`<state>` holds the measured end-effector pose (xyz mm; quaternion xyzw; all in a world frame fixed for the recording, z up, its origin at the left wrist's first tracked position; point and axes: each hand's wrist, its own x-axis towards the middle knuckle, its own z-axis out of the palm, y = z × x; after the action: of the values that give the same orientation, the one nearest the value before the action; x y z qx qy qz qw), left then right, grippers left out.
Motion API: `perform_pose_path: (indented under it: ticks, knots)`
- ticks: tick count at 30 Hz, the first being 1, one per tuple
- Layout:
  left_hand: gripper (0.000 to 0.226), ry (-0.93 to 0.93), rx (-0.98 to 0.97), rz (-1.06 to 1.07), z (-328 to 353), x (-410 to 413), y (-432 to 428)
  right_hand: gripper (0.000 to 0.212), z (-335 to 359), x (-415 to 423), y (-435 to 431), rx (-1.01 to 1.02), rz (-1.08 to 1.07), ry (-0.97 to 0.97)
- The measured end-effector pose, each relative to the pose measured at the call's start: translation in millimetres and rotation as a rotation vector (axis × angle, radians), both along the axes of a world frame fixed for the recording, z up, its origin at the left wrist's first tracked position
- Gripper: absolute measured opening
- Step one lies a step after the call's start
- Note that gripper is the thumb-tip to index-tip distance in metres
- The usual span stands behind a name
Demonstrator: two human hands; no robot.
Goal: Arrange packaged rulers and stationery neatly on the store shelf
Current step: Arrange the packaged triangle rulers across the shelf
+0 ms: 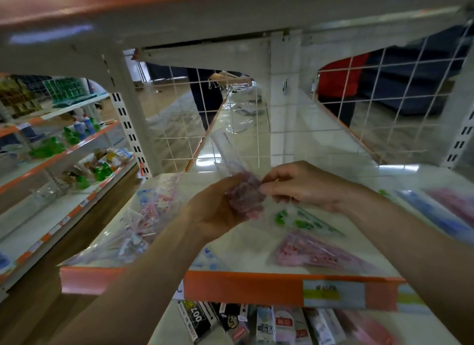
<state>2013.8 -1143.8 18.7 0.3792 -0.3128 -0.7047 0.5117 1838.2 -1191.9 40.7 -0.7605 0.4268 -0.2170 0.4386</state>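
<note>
- Nearest, under both wrists, runs the white store shelf's orange front strip (243, 285).
- Below the right hand (302, 188) lies a pink triangular ruler pack (318, 252).
- The left hand (218, 213) curls round a pink-purple ruler set in a long clear plastic sleeve (246, 198), and the right hand's fingers pinch its edge.
- The sleeve sits between the hands, above the shelf, and tilts towards the white wire grid panel (230, 129) beyond.

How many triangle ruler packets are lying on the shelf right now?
2: a green triangle packet just below the right hand, and a pink triangle packet in front of it. The left pile may hide more.
</note>
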Motion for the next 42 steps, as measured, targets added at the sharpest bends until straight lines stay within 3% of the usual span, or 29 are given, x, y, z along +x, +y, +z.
perform_pose_path:
  ticks: [6, 9, 12, 16, 19, 23, 26, 30, 32, 37, 40, 42]
  knots:
    - [0.017, -0.194, -0.051, -0.218, 4.1, -22.0, 3.8, 0.032, 4.3, -19.7, -12.2, 0.106, -0.210, -0.195]
    - [0.016, -0.263, -0.075, -0.299, 5.5, -31.3, 3.6, 0.016, 3.4, -24.7, -11.2, 0.128, -0.200, -0.320]
    - [0.016, -0.240, -0.052, -0.287, 8.3, -36.6, 0.8, 0.005, 5.3, -37.0, -9.9, 0.132, -0.281, -0.453]
    - [0.016, -0.204, -0.025, -0.214, 11.5, -32.8, -13.7, 0.006, 13.6, -74.7, -5.7, 0.145, -0.344, -0.594]
    - [0.015, -0.076, 0.003, -0.268, 14.4, -33.7, -25.2, 0.004, 13.2, -106.7, 3.6, 0.159, -0.446, -0.646]
    - [0.010, 0.012, -0.006, -0.272, 17.3, -59.8, -35.1, 0.002, 4.9, -141.9, 19.5, 0.207, -0.555, -0.550]
    - [0.012, -0.024, 0.019, -0.211, 19.7, -83.5, -40.3, 0.006, 4.9, -168.1, 34.1, 0.150, -0.585, -0.500]
    - [0.010, -0.048, 0.023, -0.268, 22.0, -112.9, -48.3, 0.007, 12.3, -209.8, 56.8, 0.067, -0.710, -0.592]
    - [0.026, -0.035, -0.001, -0.304, 21.5, -126.3, -50.5, 0.009, 12.2, -229.5, 66.3, 0.048, -0.745, -0.601]
    - [0.015, -0.069, 0.010, -0.353, 21.1, -162.5, -57.3, 0.014, -1.6, -270.0, 86.6, -0.062, -0.904, -0.599]
    - [0.013, -0.071, 0.026, -0.400, 18.4, -181.7, -61.6, 0.014, -12.2, -285.2, 92.6, -0.186, -1.011, -0.508]
    - [0.027, -0.057, 0.036, -0.439, 16.1, -190.7, -66.0, 0.016, -18.8, -290.7, 93.8, -0.264, -1.054, -0.416]
